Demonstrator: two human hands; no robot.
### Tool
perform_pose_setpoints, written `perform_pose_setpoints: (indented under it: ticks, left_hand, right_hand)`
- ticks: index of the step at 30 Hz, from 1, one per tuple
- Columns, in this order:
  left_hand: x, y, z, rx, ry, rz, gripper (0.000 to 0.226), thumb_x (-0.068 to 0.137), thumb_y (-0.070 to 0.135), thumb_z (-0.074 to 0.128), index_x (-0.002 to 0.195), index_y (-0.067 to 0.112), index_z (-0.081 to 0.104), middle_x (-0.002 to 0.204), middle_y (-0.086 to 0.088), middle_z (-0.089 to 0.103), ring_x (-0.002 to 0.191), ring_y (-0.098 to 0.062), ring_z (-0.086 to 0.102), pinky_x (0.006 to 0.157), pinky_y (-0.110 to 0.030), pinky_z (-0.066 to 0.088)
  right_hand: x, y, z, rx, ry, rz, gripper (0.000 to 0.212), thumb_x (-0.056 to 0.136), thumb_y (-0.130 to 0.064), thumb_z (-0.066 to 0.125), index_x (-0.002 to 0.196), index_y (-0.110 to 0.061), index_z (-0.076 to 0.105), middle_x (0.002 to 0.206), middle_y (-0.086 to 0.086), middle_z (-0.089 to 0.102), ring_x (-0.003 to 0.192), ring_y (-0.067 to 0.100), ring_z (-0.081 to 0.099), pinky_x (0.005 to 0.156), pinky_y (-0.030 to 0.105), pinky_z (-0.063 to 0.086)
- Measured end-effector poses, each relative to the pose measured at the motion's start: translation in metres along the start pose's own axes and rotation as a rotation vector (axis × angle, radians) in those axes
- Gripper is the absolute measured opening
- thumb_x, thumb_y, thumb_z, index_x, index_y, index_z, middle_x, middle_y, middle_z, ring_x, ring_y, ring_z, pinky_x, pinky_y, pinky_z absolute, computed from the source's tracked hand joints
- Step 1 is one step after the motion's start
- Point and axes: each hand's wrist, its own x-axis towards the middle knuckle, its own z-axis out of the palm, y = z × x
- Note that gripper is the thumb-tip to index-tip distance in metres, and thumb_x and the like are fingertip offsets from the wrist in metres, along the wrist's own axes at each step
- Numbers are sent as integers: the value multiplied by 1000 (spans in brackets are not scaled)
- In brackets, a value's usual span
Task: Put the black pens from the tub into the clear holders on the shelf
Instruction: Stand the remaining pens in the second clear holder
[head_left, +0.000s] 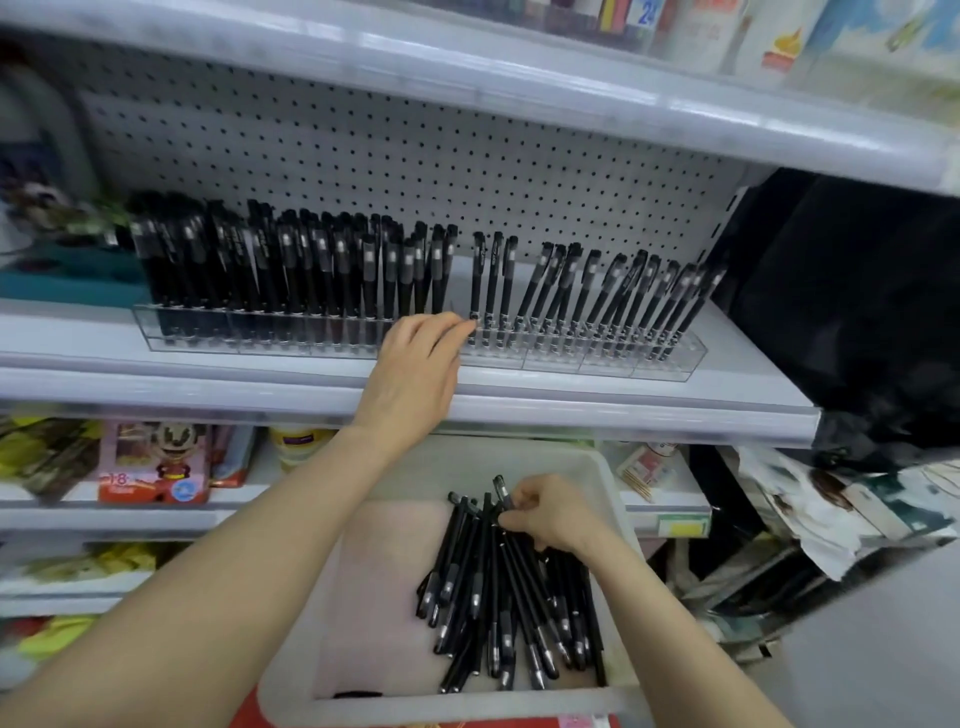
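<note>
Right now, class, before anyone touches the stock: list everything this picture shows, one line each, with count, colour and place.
standing black plastic pens: dozens, black, upright or leaning in the holders
clear acrylic pen holders: one row, transparent, on the middle shelf
loose black pens: a pile, black, in the tub
white plastic tub: one, white, below the shelf
white metal shelf: one, white, centre
white pegboard back panel: one, white, behind the pens
teal plastic tray: one, teal, shelf's left end
black plastic bag: one, black, right
pink cartoon carton: one, pink, lower shelf left
left hand: fingertips at one standing pen's foot
right hand: its grip pinches loose pens in the tub
</note>
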Motion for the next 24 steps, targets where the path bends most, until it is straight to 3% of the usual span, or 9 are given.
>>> perform_pose_setpoints:
  ticks: [4,6,9,13,19,22,24]
  left_hand:
    - [1,2,-1,0,-12,-24,40,96,11,53,136,8,55,133,-6,56,118,-27,46,104,-44,42]
    - [1,2,-1,-1,-15,-31,40,96,10,54,135,8,55,133,-5,56,119,-26,46,105,-44,42]
    - [1,1,1,-6,-11,-37,39,95,10,54,134,7,56,132,-6,56,118,-26,46,105,-43,42]
    - [1,0,3,6,1,-28,39,94,8,54,132,6,57,130,-6,56,116,-27,47,103,-43,42]
    - [2,1,2,33,-1,-24,41,90,5,57,131,6,58,129,-7,57,115,-28,48,102,-44,43]
    - [2,3,1,40,1,-28,42,88,3,58,130,6,58,129,-7,57,114,-28,48,102,-44,43]
    - [3,3,1,41,3,-32,43,87,2,59,130,6,58,128,-7,58,114,-27,48,102,-43,43]
  right_hand:
    - [-18,-27,-52,10,18,-167,21,89,-31,69,80,-12,65,71,1,70,64,18,68,72,36,58]
    - [-26,-49,-85,96,80,-268,19,92,-28,65,85,-11,66,76,6,72,69,18,68,72,34,60]
    - [-35,-85,-129,180,336,-423,18,95,-24,59,91,-8,64,79,4,72,69,11,70,68,21,57]
    - [-16,-116,-155,311,628,-519,19,98,-25,57,102,-8,63,81,2,73,69,4,71,71,28,60]
    - [22,-139,-134,267,675,-559,19,98,-27,58,104,-10,64,84,3,74,71,4,71,80,33,58]
    - [35,-142,-124,203,656,-561,10,97,-25,57,94,-15,59,82,8,74,72,11,73,78,39,58]
    - [41,-143,-120,161,624,-545,15,97,-24,57,93,-10,60,81,11,73,73,17,73,77,42,57]
